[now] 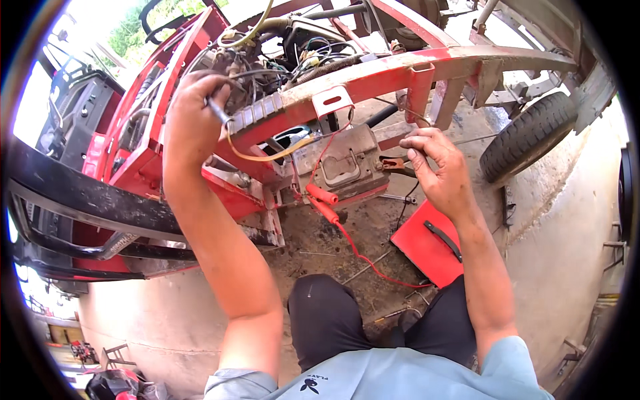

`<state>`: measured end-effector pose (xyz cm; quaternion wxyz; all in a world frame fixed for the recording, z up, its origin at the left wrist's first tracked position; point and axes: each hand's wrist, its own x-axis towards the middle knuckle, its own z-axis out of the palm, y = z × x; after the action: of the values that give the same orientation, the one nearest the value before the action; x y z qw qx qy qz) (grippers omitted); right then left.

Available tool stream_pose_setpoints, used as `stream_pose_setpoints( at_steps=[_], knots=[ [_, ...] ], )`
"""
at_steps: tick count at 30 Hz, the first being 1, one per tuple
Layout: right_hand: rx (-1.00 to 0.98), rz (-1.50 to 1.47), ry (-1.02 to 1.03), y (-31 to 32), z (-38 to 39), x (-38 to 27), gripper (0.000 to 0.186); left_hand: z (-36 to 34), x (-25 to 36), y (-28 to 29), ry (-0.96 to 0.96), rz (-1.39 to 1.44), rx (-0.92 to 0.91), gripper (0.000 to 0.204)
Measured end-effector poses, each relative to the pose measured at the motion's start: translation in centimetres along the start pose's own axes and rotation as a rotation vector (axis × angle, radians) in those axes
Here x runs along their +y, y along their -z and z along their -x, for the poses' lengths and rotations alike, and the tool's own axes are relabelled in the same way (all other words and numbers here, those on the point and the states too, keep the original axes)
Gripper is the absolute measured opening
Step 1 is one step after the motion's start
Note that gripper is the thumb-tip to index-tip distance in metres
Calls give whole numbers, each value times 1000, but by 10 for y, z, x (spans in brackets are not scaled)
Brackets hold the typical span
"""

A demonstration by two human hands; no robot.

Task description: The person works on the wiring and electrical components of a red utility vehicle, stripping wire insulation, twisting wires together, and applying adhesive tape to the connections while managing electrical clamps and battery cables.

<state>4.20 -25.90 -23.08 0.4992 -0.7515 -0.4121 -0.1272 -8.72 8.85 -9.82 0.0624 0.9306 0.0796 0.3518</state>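
Silver tool, up and left of the battery, sits grasped in our left hand; we should steady it, clear of the red clamp at the battery's lower left. Right of the battery, whether our curled right hand grips anything, we cannot tell.

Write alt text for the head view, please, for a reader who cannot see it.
A person's left hand grips a silver cylindrical piece at a red vehicle frame; the right hand is beside a thin rod. Below, a red-handled clamp sits beside a dusty grey box.
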Motion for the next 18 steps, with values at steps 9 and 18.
stream_pose_setpoints(
  at_steps=[9,18],
  knots=[
    [-3,-95,-37,3,20,9,15,33,70,55,311,686,-321,34],
    [13,-125,-16,6,17,25,15,-29,45,14,241,-61,109,32]
  ],
)
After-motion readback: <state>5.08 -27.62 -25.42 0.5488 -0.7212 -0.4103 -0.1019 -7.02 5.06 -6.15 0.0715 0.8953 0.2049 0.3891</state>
